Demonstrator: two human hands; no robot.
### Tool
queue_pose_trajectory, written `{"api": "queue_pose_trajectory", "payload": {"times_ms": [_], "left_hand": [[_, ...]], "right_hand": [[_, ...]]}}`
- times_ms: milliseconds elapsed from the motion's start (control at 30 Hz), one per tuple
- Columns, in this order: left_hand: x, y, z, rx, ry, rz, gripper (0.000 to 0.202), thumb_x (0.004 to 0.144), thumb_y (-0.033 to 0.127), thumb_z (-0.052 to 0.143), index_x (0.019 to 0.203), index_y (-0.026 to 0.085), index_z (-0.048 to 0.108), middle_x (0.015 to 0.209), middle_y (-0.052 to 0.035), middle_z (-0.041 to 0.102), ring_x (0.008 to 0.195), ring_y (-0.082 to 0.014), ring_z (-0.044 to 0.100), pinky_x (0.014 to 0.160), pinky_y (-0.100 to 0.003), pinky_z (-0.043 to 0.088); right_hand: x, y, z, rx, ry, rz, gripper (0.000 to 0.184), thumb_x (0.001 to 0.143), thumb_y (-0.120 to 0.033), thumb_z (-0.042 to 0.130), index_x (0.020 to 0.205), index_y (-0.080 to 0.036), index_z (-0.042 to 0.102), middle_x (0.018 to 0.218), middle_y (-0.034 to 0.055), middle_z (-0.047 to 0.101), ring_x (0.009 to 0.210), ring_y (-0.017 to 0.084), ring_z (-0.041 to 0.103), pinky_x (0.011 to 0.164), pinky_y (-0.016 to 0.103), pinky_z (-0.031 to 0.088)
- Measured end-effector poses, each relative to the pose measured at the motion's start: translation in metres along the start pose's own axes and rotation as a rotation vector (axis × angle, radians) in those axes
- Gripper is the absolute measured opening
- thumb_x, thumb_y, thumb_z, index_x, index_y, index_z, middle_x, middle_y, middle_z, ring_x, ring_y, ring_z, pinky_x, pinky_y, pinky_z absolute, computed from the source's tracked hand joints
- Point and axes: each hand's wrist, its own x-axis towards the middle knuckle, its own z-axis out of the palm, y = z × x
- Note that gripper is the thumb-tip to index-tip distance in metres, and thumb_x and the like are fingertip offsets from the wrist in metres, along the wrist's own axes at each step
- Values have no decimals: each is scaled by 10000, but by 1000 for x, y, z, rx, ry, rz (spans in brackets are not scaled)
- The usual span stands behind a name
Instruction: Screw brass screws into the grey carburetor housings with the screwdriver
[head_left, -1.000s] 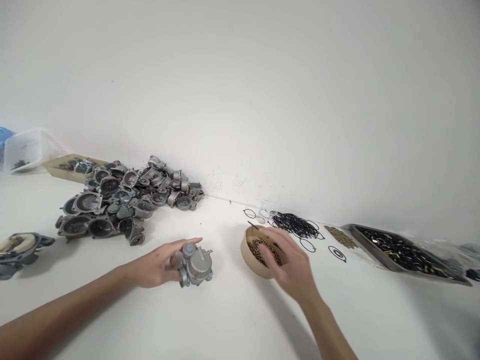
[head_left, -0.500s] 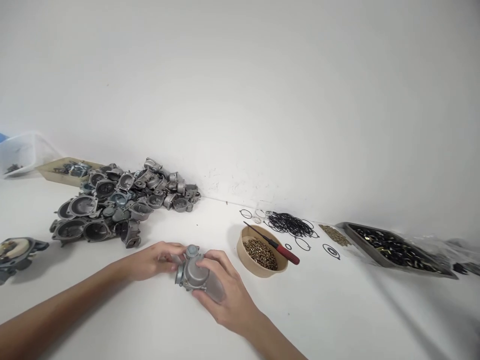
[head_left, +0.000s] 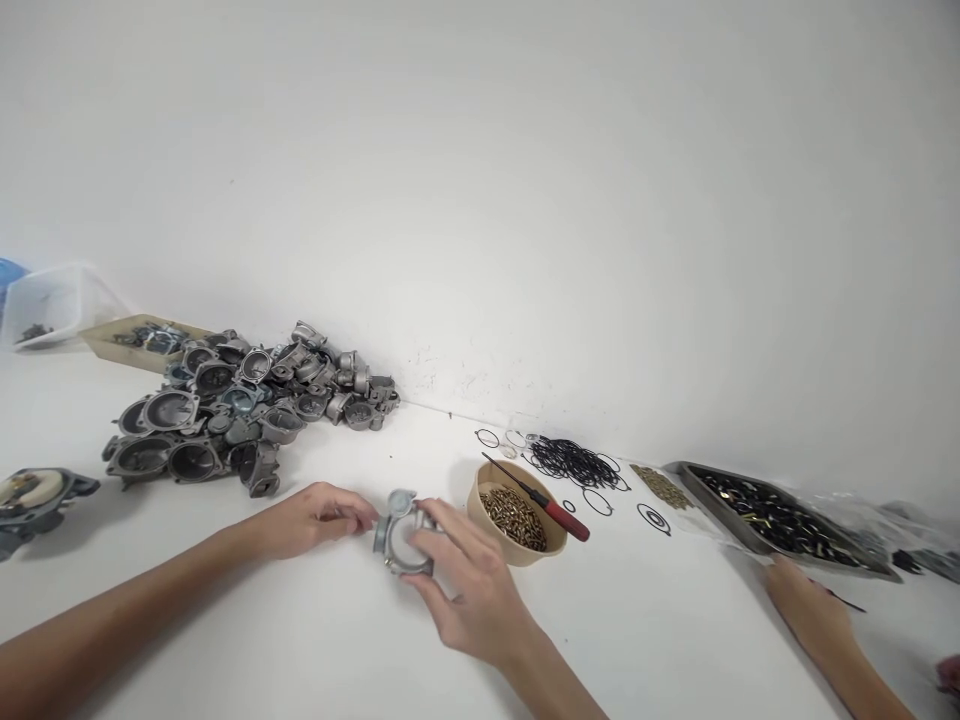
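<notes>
My right hand point(head_left: 476, 585) grips a grey metal carburetor bowl point(head_left: 400, 545), its fingers over the top and right side. The bowl is tilted, with its round rim and hollow partly in view and a round boss at the top. Just left of it, my left hand point(head_left: 322, 520) has its fingers curled and pressed together, the tips close to the bowl's edge. Whether anything small is in them cannot be made out. To the right of the bowl stands a tan tub point(head_left: 555, 550) of brass-coloured screws point(head_left: 514, 518), with a red-handled screwdriver point(head_left: 562, 518) across it.
Many similar bowls point(head_left: 195, 460) are heaped at left, beside a fitted carburetor part point(head_left: 37, 500) and a yellowish tray point(head_left: 112, 345). Black rubber rings point(head_left: 574, 465), small brass pieces point(head_left: 664, 488) and a dark tray point(head_left: 892, 573) lie at right. Another person's hand point(head_left: 810, 610) holds a thin tool.
My right hand has turned the bowl so its hollow shows and drawn it slightly right, away from my left hand. Another person's hand has come in at right.
</notes>
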Motion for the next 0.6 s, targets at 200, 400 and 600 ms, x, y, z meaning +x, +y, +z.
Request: {"api": "queue_pose_trajectory", "payload": {"times_ms": [200, 400, 600], "left_hand": [[-3, -6, 4, 65, 34, -38, 354, 1002, 477, 669, 1160, 204, 830, 1077, -94, 839, 976, -247, 766, 857, -313, 587], [-6, 21, 2, 181, 96, 41, 330, 1041, 392, 582, 1021, 189, 842, 1020, -93, 835, 855, -222, 776, 753, -298, 598], [-63, 73, -50, 544, 676, 366, 208, 1038, 316, 592, 1096, 311, 793, 1123, 88, 830, 1080, -208, 764, 998, -375, 614]], "right_hand": [[-7, 57, -77, -289, 556, 269, 347, 888, -372, 815, 1195, -257, 703, 1233, 117, 779, 1107, 310, 773, 957, 486, 674], [-76, 139, -165, -531, 602, 868, 527, 773, -586, 786, 1188, -270, 707, 1130, 90, 786, 994, 345, 760, 1000, 578, 590], [-134, 174, -198, -611, 575, 1106, 429, 600, -547, 822, 907, -255, 756, 687, 77, 708, 577, 307, 622, 637, 594, 580]]}}
